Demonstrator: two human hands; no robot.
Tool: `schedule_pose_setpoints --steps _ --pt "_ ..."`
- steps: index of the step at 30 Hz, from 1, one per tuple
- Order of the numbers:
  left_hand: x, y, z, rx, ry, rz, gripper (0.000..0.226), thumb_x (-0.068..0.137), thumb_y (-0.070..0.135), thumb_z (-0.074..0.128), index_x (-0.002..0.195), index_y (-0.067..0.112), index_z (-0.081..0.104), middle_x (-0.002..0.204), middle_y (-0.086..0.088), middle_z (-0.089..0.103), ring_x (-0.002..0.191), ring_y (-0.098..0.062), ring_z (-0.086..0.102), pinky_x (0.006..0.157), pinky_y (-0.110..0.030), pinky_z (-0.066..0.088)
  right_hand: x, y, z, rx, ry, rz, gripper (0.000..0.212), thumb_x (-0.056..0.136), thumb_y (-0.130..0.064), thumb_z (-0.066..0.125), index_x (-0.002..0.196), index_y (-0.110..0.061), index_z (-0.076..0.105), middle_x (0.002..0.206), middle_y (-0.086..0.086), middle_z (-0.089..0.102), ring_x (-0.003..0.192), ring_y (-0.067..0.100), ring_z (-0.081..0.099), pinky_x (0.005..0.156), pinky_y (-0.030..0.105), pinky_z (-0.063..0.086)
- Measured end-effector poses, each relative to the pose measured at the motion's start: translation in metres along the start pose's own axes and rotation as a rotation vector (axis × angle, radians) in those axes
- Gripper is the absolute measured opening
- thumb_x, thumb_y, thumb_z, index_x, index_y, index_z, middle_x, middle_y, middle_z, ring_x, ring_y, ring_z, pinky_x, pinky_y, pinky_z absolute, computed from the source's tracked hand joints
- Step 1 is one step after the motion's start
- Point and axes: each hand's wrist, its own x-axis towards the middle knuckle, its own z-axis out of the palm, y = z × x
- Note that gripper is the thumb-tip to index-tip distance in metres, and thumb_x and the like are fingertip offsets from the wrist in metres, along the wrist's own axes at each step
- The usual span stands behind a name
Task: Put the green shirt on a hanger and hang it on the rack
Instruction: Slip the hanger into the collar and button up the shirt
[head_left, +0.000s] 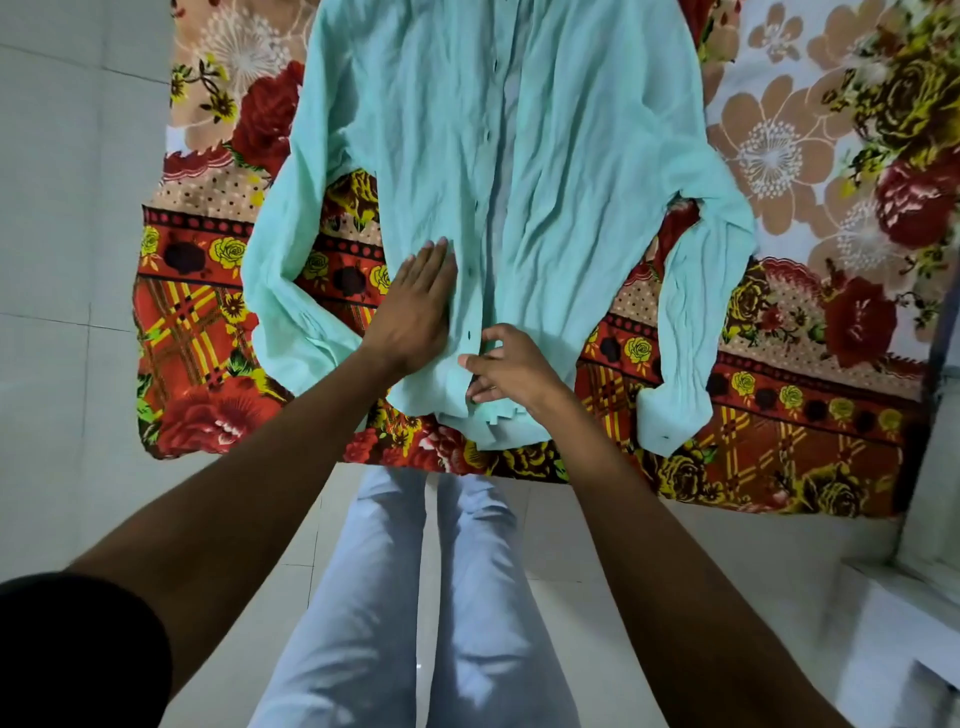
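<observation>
A floral blanket (779, 322) in red, orange and yellow fills the upper two thirds of the frame, spread over what looks like a bed, with pale floor tiles (62, 260) at the left and below. On it, in the centre, lies the green shirt (415, 130), front up, its collar end running off the top edge and its hem toward the lower middle. It is a pale mint, thin and heavily creased, with small dark buttons down a placket that stands slightly apart. Both long sleeves bend outward and back down, the cuffs lying at centre left and lower right.

The person stands at the near edge, light trousers (441, 597) visible at the bottom. The left hand (415, 306) lies flat on the left front panel, fingers straight and together, palm pressing the cloth and gripping nothing. The right hand (511, 371), just beside it near the hem, has its fingers loosely curled at the placket; they seem to pinch or fiddle with the fabric edge near a button, though whether they truly hold it cannot be told.

The step in hand looks like smoothing and arranging the shirt, the task barely started. No hanger or rack is in view, so the next move calls for fetching a hanger and working it into the shoulders through the open front or the neck.
</observation>
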Motion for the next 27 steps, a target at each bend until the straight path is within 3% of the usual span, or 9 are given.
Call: schedule_pose_setpoints --steps 2,5,9,12,17,22,27 --pt "-0.014 0.005 0.014 0.02 -0.011 0.022 0.069 0.1 0.03 0.024 0.161 0.0 0.014 0.17 -0.02 0.006 0.159 -0.034 0.003 0.129 -0.049 0.007 0.002 0.007 -0.001 -0.049 0.059 0.051 0.027 0.097 -0.011 0.067 0.115 -0.014 0.048 0.107 0.018 0.069 0.069 0.027 0.073 0.077 0.046 0.065" --pt "-0.032 0.008 0.027 0.073 -0.067 0.01 0.071 0.103 0.043 0.014 0.161 0.003 0.012 0.17 -0.018 0.0 0.158 -0.033 -0.002 0.129 -0.05 0.004 0.004 0.014 -0.007 -0.349 0.144 0.052 0.019 0.092 -0.014 0.071 0.103 -0.014 0.055 0.1 0.016 0.072 0.077 0.033 0.076 0.076 0.05 0.064" --pt "-0.028 0.017 0.015 0.064 0.035 -0.011 0.064 0.097 0.029 0.036 0.153 -0.001 0.036 0.164 -0.024 0.029 0.154 -0.04 0.024 0.126 -0.053 0.019 0.005 -0.004 -0.012 -0.729 0.337 -0.186 0.027 0.094 -0.028 0.069 0.111 -0.009 0.059 0.098 0.013 0.07 0.09 0.034 0.07 0.079 0.048 0.058" --pt "-0.003 0.018 -0.013 0.033 0.168 -0.061 0.06 0.082 0.016 0.042 0.138 -0.004 0.052 0.146 -0.027 0.052 0.136 -0.045 0.049 0.118 -0.055 0.035 0.02 -0.036 -0.016 -0.698 0.468 -0.441 0.03 0.097 -0.031 0.063 0.121 -0.013 0.059 0.11 0.01 0.07 0.103 0.031 0.068 0.082 0.046 0.057" --pt "0.063 0.011 -0.069 0.1 0.215 -0.118 0.053 0.089 0.014 0.053 0.139 -0.003 0.053 0.142 -0.027 0.055 0.13 -0.045 0.053 0.114 -0.054 0.039 0.07 -0.102 -0.038 -0.739 0.53 -0.637 0.039 0.101 -0.029 0.056 0.136 -0.012 0.054 0.131 0.011 0.062 0.124 0.031 0.056 0.097 0.049 0.052" --pt "0.127 -0.005 -0.116 0.138 0.273 -0.178 0.046 0.091 0.02 0.062 0.13 -0.004 0.06 0.131 -0.025 0.063 0.123 -0.046 0.058 0.106 -0.051 0.043 0.123 -0.175 -0.076 -0.872 0.577 -0.777 0.041 0.101 -0.029 0.057 0.137 -0.01 0.054 0.134 0.013 0.061 0.128 0.032 0.054 0.101 0.048 0.049" --pt "0.212 -0.043 -0.158 0.149 0.42 -0.216 0.041 0.093 0.027 0.056 0.122 -0.002 0.062 0.119 -0.021 0.067 0.112 -0.043 0.062 0.098 -0.049 0.046 0.185 -0.258 -0.108 -0.96 0.679 -0.932 0.037 0.096 -0.026 0.065 0.127 -0.007 0.061 0.124 0.014 0.066 0.121 0.033 0.058 0.095 0.048 0.052"
